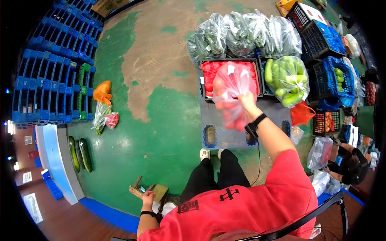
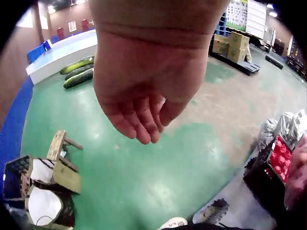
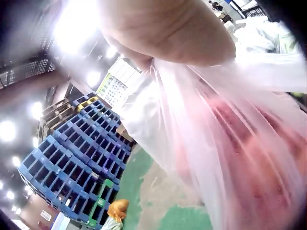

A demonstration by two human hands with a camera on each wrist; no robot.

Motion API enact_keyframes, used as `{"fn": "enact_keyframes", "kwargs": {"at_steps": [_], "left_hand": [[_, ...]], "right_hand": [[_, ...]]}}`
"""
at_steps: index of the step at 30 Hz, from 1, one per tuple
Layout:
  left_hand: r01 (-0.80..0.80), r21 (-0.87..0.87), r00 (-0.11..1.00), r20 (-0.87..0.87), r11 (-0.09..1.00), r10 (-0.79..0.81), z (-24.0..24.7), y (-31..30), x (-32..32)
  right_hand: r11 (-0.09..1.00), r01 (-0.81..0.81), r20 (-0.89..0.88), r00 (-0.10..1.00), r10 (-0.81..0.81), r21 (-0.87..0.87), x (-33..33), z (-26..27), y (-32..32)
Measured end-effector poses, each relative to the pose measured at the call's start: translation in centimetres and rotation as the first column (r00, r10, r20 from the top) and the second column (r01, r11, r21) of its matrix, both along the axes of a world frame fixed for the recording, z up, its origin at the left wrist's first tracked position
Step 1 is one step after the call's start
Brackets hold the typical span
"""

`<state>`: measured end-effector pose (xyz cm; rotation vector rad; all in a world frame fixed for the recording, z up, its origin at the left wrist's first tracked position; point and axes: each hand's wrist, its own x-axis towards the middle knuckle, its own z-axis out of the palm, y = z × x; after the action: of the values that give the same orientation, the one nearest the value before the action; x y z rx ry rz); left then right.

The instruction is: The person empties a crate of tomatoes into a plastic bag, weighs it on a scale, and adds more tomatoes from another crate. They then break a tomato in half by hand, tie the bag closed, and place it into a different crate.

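Note:
My right hand [image 1: 247,102] grips the gathered neck of a clear plastic bag [image 1: 232,86] with reddish round produce in it. The bag hangs over the near edge of a black crate [image 1: 260,80] that holds red-wrapped items [image 1: 209,76]. In the right wrist view the hand [image 3: 168,33] is curled round the top of the bag [image 3: 230,158], and its fingertips are hidden. My left hand [image 2: 144,91] hangs with loosely curled fingers and nothing in it, away from the crate; the head view has it [image 1: 148,197] low, near a wooden stool [image 1: 138,188].
Bagged green vegetables [image 1: 241,34] line the crate's far side, with a bag of light-green produce [image 1: 287,80] to the right. Blue pallets [image 1: 48,88] stand at left. Long green gourds [image 1: 85,154] lie on the floor. Another person [image 1: 352,166] is at far right.

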<state>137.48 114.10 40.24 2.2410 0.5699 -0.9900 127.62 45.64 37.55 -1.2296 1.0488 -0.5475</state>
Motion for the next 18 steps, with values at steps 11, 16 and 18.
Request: {"fn": "enact_keyframes", "kwargs": {"at_steps": [11,16,18], "left_hand": [[0.666,-0.011,0.654,0.49,0.746,-0.577,-9.1,-36.6,19.0],[0.819,-0.16,0.518,0.62,0.551,-0.59,-23.0,-54.7,22.4],[0.802,-0.156,0.529,0.632,0.576,-0.566,-26.8,-60.1,22.5]], "right_hand": [[0.987,-0.092,-0.198,0.978,0.064,-0.133,11.9,-19.0,-11.5],[0.987,-0.044,-0.051,0.998,0.037,-0.157,8.3,-21.3,-10.5],[0.992,0.046,-0.129,0.99,-0.061,-0.118,6.0,-21.8,-11.0]]}}
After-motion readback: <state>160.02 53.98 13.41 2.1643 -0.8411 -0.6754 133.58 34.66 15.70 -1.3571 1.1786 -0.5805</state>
